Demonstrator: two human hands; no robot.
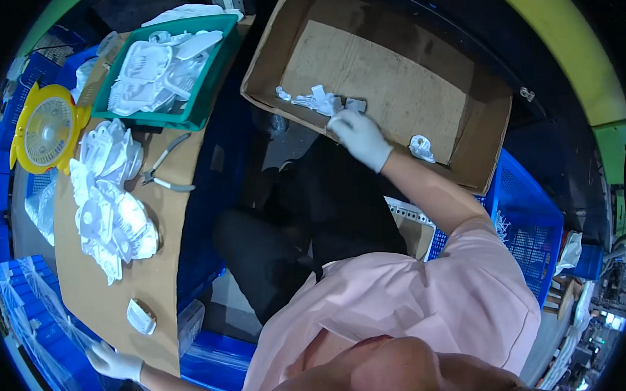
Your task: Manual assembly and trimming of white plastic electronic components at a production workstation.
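White plastic pieces [311,101] lie in a loose cluster inside the cardboard box [373,54], along its near wall toward the left corner, and here's the right hand [360,140], white-gloved, right over that same wall! The fingertips are just beside the cluster, bunched close to one another; whether anything is pinched between them, I cannot tell.

Handling here, I'd judge, wants finesse: wrist high enough to clear the box's rim, a light fingertip pinch, one piece at a time, since these thin, openwork shapes look ready to hook each other. A low release would suit them too, with no toss against the wall.

Look at that pose: forearm slanting in from the box's near right corner, elbow bent just outside it, palm turned downward, fingers pointing to the left corner. Inside, to the right of the hand, sits a lone white piece [422,149] by the near wall.

Out to the left of the box, the table [166,288] bears a white pile [112,220] and cutters [161,161]. Well left of the box and closer to the body, the left hand [113,363], gloved too, reaches beyond the table's near end, fingers extended; its grip I can't make out.
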